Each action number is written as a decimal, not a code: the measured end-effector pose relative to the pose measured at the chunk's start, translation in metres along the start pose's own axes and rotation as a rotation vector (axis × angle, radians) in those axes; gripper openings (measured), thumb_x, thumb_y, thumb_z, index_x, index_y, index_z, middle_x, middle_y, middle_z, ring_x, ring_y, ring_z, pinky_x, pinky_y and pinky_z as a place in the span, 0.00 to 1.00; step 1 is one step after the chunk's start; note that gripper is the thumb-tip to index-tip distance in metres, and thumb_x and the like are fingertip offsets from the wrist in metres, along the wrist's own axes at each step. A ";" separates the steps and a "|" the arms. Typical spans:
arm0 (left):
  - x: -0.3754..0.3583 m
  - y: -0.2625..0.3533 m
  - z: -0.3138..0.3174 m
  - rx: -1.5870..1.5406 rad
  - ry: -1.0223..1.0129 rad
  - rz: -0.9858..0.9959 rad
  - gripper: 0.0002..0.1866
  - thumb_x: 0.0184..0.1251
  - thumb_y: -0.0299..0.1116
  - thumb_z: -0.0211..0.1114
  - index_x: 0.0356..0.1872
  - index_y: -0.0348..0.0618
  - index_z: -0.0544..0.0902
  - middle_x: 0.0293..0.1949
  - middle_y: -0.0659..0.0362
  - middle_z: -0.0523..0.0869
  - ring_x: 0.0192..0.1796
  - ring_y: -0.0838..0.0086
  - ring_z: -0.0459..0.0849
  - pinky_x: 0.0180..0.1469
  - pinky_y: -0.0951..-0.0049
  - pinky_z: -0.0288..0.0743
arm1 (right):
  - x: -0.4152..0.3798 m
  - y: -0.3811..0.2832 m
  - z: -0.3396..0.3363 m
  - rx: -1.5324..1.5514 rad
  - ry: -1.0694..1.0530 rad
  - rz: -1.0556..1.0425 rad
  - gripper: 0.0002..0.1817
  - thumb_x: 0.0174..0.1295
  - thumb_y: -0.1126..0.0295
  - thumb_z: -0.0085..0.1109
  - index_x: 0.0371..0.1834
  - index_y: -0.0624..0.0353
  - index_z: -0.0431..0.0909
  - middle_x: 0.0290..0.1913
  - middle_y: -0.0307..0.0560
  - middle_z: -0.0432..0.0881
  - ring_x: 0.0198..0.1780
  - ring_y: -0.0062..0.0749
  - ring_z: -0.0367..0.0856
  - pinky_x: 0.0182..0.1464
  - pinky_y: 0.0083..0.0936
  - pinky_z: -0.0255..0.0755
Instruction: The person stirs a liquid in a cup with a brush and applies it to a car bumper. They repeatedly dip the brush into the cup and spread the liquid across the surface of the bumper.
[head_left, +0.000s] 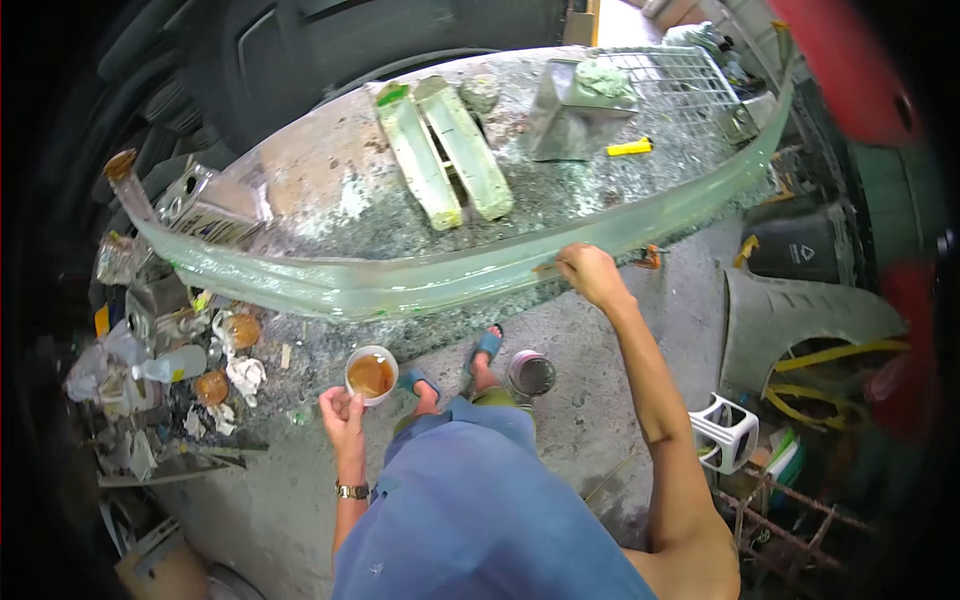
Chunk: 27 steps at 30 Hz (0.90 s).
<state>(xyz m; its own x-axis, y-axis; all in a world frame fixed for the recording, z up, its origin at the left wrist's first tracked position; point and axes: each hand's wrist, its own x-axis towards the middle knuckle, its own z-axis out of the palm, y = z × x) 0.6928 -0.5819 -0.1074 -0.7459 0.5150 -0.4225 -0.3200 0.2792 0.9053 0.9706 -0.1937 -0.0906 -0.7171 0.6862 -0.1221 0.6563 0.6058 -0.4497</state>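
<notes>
My left hand [343, 418] is closed on the rim of a white plastic cup [386, 397] holding amber liquid. Out at the long curved strip, my right hand [592, 273] has its fingers pinched round what looks like a small brush [544, 267]. Only its amber-coloured end shows, against the front face of the strip; the grip itself is hidden in my fingers. The pale green, glossy, translucent strip [400, 285] runs along the near edge of the workbench [310, 200] and bends away at both ends.
Two pale green moulded pieces [420, 160] lie on the bench, beside a metal can [565, 125] and a yellow-handled tool [629, 147]. Bottles [170, 365] and scraps crowd the left. On the floor are a round tin [531, 374], a white stool [728, 432] and a grey fender-like panel [790, 320].
</notes>
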 end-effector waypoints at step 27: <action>0.004 0.010 -0.012 -0.033 0.060 0.001 0.14 0.67 0.31 0.65 0.47 0.44 0.70 0.39 0.63 0.78 0.41 0.82 0.77 0.42 0.77 0.76 | 0.012 -0.168 0.147 0.811 0.253 0.209 0.10 0.63 0.71 0.59 0.46 0.56 0.82 0.27 0.54 0.84 0.27 0.38 0.83 0.31 0.31 0.75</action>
<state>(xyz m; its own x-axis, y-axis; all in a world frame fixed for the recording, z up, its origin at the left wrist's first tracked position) 0.6800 -0.5868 -0.0991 -0.7798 0.4650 -0.4191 -0.3376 0.2514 0.9071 0.8169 -0.3466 -0.1467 -0.4637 0.8784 -0.1154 0.3302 0.0505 -0.9426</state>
